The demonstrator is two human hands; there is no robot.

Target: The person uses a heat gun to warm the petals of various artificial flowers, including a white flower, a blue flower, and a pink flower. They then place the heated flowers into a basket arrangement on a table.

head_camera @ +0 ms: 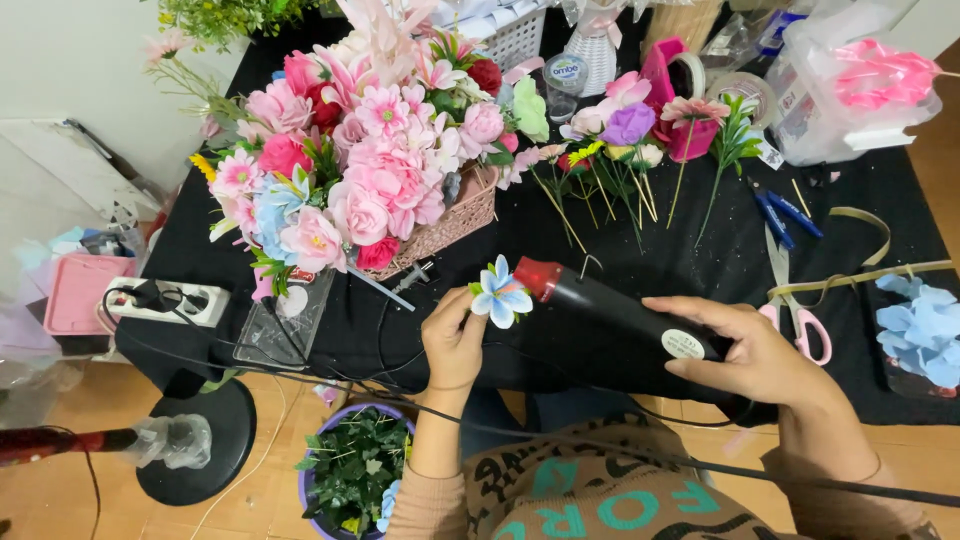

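Observation:
My left hand (452, 338) pinches a small blue-and-white artificial flower (502, 294) and holds it up over the black table (700, 255). In my right hand (752, 352) is a black heat gun (625, 315), gripped around its body. Its red nozzle (537, 277) points left and sits right beside the flower. The gun's black cord runs down across my lap.
A pink basket (455, 225) full of pink artificial flowers stands at the left. Loose flower stems (620, 170) lie in the middle. Blue pliers (785, 215), pink-handled scissors (800, 315) and blue petals (920, 330) are at the right. A power strip (165, 300) sits on the left edge.

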